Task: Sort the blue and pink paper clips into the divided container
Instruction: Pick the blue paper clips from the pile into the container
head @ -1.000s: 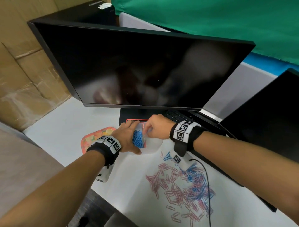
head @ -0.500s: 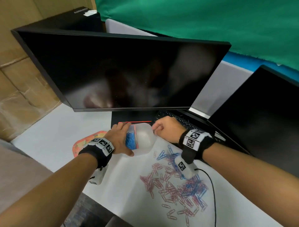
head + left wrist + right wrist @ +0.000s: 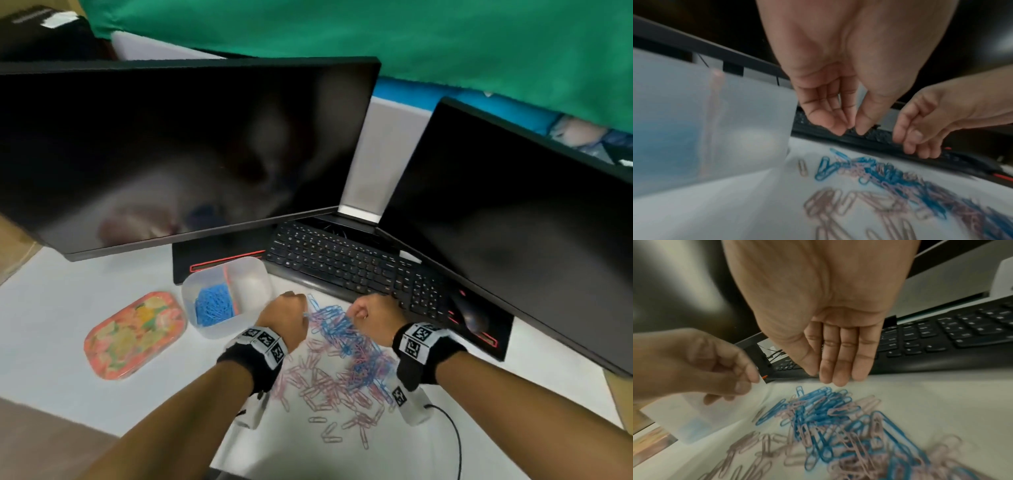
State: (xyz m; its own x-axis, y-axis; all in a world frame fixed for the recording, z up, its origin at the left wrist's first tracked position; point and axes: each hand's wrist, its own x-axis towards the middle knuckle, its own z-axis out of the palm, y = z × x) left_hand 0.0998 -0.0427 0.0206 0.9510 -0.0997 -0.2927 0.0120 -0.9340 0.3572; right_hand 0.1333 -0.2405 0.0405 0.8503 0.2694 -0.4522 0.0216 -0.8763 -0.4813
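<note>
The translucent divided container [image 3: 254, 263] stands on the white table, with blue clips [image 3: 214, 306] in its left compartment; the right compartment looks empty. A mixed pile of blue and pink paper clips [image 3: 342, 356] lies to its right. My left hand [image 3: 286, 317] hovers over the pile's near-left end, beside the container wall [image 3: 715, 121]. In the left wrist view its thumb and fingers [image 3: 849, 129] point down, close together, with nothing between them. My right hand [image 3: 371, 317] hangs over the pile's far end. Its fingers [image 3: 830, 378] are straight and together above the clips [image 3: 828, 415], holding nothing.
A floral lid [image 3: 135, 334] lies left of the container. A black keyboard [image 3: 349, 267] runs just behind the pile. Two dark monitors [image 3: 171, 147] [image 3: 513, 222] stand at the back. A black cable [image 3: 452, 435] trails at the near right.
Both hands have let go of the container and drawn back toward me, over the clip pile. The container now stands alone on the table.
</note>
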